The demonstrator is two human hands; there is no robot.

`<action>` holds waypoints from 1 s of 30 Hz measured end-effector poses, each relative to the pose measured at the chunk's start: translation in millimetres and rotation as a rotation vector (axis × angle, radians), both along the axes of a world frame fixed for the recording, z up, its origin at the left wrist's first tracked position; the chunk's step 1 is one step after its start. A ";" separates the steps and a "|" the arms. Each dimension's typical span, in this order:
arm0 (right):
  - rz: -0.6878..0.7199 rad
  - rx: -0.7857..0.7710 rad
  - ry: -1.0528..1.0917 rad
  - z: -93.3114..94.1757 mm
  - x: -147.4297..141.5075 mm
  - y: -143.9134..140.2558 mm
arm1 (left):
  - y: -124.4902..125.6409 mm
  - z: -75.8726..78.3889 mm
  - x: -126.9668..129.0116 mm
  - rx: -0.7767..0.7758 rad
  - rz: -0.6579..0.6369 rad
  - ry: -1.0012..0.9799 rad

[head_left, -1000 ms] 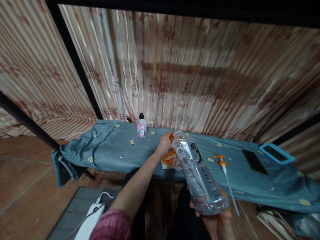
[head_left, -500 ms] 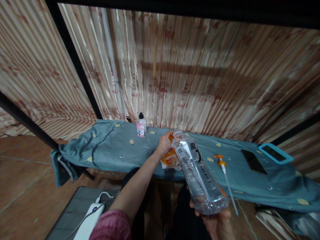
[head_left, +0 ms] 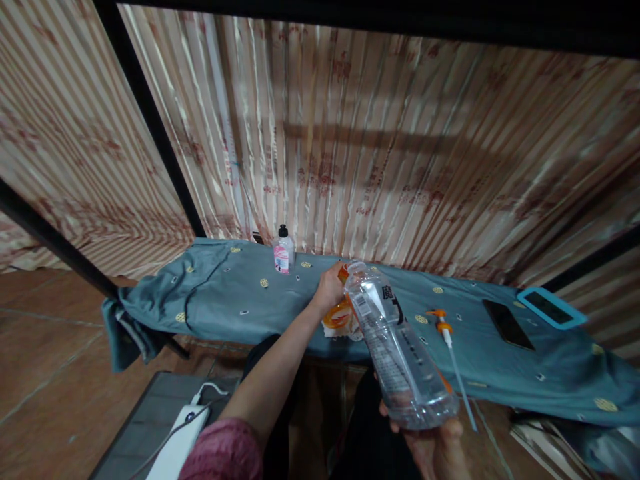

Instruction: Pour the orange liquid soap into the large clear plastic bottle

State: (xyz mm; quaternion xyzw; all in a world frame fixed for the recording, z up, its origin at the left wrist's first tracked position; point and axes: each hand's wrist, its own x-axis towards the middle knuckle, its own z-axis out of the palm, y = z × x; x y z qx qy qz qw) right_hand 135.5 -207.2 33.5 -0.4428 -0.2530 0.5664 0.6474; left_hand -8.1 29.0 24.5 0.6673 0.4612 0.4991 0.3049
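My right hand (head_left: pixel 435 443) is closed around the base of a large clear plastic bottle (head_left: pixel 400 353) with black print and an orange strip. That bottle leans, its uncapped mouth up and to the left, close beside my left hand (head_left: pixel 330 288). My left hand is wrapped around the upper part of an orange, see-through bottle (head_left: pixel 338 316), which stands on a crumpled white tissue (head_left: pixel 330 331) near the bed's front edge. Its neck is partly hidden by my fingers. To the right lies an orange pump head (head_left: pixel 443 323) with a long white tube.
On the blue-grey sheet (head_left: pixel 215 287) stand a small black-capped bottle (head_left: pixel 283 252) and, to the right, lie a phone (head_left: pixel 507 324) and a blue-framed tablet (head_left: pixel 551 308). A white power bank (head_left: pixel 181 433) with a cable sits at lower left. Black posts (head_left: pixel 150 120) and a striped curtain (head_left: pixel 350 133) enclose the back.
Nearly nothing differs. Both hands keep their hold on the two bottles in the same place; the view has shifted very slightly.
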 end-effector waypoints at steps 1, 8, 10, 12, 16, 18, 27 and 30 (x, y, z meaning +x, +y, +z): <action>0.000 0.001 0.003 -0.6 0.2 -0.2 | -0.2 0.3 -0.2 0.002 -0.001 -0.001; -0.015 -0.016 0.006 -0.5 -0.4 -1.2 | 0.9 -1.3 0.0 0.005 0.007 -0.005; -0.014 -0.002 -0.001 0.2 -0.7 -0.9 | 0.9 -1.3 0.2 -0.001 0.016 -0.005; -0.008 0.002 -0.008 0.8 -0.8 -0.6 | 0.4 -0.5 0.3 -0.003 0.017 -0.005; -0.006 0.000 -0.010 1.7 -1.1 -1.0 | -1.0 2.2 0.3 0.006 0.001 -0.013; -0.010 0.000 -0.002 2.1 -1.6 -1.7 | -1.7 3.4 0.2 0.002 0.002 -0.009; -0.004 0.006 0.002 2.1 -1.1 -1.8 | -2.2 4.2 0.0 -0.018 0.009 -0.009; -0.014 -0.005 0.005 1.7 -1.4 -1.6 | -1.4 3.2 0.3 -0.014 0.007 -0.014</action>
